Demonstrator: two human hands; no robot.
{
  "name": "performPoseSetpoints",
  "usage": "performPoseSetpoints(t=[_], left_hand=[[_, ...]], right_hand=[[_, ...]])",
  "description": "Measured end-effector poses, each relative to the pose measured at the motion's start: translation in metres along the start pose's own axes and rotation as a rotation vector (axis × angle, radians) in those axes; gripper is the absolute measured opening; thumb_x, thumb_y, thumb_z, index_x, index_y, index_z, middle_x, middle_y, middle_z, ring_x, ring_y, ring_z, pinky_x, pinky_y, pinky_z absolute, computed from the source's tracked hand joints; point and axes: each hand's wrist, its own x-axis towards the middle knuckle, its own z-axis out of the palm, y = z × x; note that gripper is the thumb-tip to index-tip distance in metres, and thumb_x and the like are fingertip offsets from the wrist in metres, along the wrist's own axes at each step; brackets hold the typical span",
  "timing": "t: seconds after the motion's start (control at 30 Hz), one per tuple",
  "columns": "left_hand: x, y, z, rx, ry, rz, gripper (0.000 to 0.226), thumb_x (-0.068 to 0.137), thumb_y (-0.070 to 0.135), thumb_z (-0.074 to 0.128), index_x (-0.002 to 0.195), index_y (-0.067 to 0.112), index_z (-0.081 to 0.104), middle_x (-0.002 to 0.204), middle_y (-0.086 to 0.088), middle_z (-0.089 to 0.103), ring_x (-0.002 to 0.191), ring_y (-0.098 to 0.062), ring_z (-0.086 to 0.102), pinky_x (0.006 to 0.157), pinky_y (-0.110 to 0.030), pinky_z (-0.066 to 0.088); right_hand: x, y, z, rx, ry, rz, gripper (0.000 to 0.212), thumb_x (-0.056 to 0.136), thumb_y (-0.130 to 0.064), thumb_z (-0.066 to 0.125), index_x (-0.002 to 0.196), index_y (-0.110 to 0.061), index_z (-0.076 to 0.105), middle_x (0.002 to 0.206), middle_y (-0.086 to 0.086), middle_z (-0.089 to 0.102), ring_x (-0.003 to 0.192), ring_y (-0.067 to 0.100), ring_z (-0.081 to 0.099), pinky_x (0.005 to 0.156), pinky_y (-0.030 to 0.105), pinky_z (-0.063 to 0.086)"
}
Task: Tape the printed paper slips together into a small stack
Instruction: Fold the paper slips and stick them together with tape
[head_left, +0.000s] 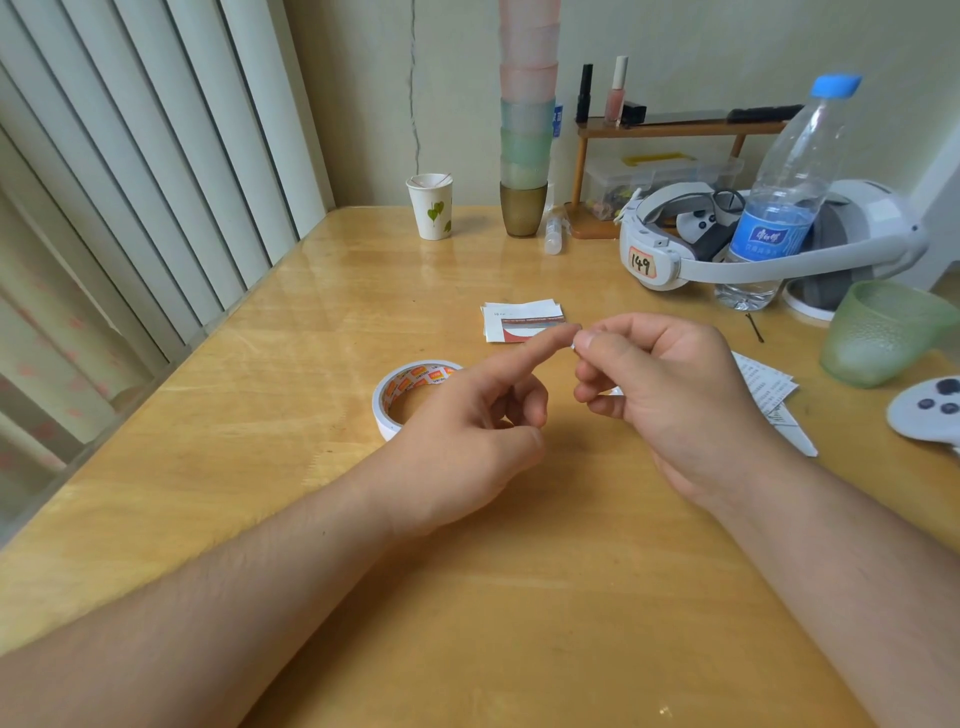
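Head view. Left hand (467, 415) raised over the table (311, 493), index finger extended toward the right hand, remaining fingers loosely curled, nothing gripped. Right hand (670, 384) lifted opposite, thumb and forefinger pinched on a small white scrap, apparently a piece of tape (573, 347); too small to confirm. Left fingertip touching or almost touching that scrap; cannot tell which.

Tape roll (410, 395) flat on the table, just behind the left hand, partly hidden by it. Small stack of printed slips (522, 321) flat on the table beyond both hands, edges slightly offset, apart from the fingers. Further printed slips (769, 387) loose on the table behind the right hand, partly hidden by it.

Beyond the work area: paper cup (431, 206), tower of stacked cups (525, 135), headset (727, 244), water bottle (779, 197), green cup (878, 332), controller (924, 410).

Progress, judged: partly done. Some slips gathered in a stack; whether already taped, not visible. Loose slips at the right not yet joined. Remaining: apply the pinched piece to the stack, add the loose slips, tape again.
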Motion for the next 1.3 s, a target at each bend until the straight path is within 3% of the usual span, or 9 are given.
performPoseSetpoints(t=[0.57, 0.87, 1.03, 1.17, 1.3], left_hand=[[0.0013, -0.0030, -0.0004, -0.008, -0.003, 0.005, 0.083, 0.077, 0.001, 0.057, 0.150, 0.040, 0.053, 0.089, 0.004, 0.051, 0.079, -0.016, 0.046, 0.075, -0.036, 0.044], [-0.0010, -0.0041, 0.0007, 0.301, 0.005, 0.063, 0.087, 0.077, 0.008, 0.054, 0.154, 0.047, 0.044, 0.091, 0.011, 0.050, 0.082, -0.010, 0.051, 0.079, -0.021, 0.045], [0.0000, -0.0038, 0.0014, 0.132, -0.008, 0.017, 0.084, 0.079, 0.005, 0.056, 0.152, 0.045, 0.049, 0.089, 0.010, 0.050, 0.080, -0.012, 0.046, 0.076, -0.031, 0.046], [0.0001, -0.0018, 0.0019, 0.017, -0.011, -0.006, 0.082, 0.079, 0.003, 0.058, 0.150, 0.044, 0.052, 0.090, 0.006, 0.052, 0.084, -0.019, 0.047, 0.081, -0.049, 0.049], [-0.0002, -0.0003, 0.0022, -0.103, -0.023, -0.013, 0.086, 0.078, -0.001, 0.058, 0.148, 0.047, 0.053, 0.090, 0.001, 0.051, 0.085, -0.025, 0.045, 0.083, -0.045, 0.044]], right_hand=[[-0.0008, -0.0021, 0.0015, 0.000, 0.017, 0.047, 0.013, 0.094, -0.011, 0.069, 0.083, -0.015, 0.074, 0.065, -0.002, 0.069, 0.064, 0.013, 0.066, 0.066, 0.031, 0.053], [-0.0002, -0.0004, 0.0013, -0.086, 0.055, 0.003, 0.027, 0.087, -0.002, 0.067, 0.066, -0.016, 0.074, 0.061, 0.002, 0.063, 0.063, 0.017, 0.060, 0.062, 0.031, 0.049], [-0.0006, -0.0014, 0.0019, -0.031, 0.059, 0.008, 0.028, 0.089, -0.003, 0.066, 0.067, -0.017, 0.073, 0.061, 0.002, 0.062, 0.062, 0.016, 0.060, 0.058, 0.026, 0.050], [-0.0003, -0.0020, 0.0024, 0.074, 0.037, 0.081, 0.019, 0.093, -0.008, 0.067, 0.076, -0.017, 0.072, 0.063, -0.001, 0.063, 0.061, 0.014, 0.060, 0.065, 0.031, 0.051], [-0.0016, -0.0030, 0.0044, 0.161, 0.014, 0.144, 0.018, 0.093, -0.008, 0.064, 0.077, -0.016, 0.070, 0.065, 0.000, 0.060, 0.061, 0.016, 0.058, 0.066, 0.033, 0.048]])
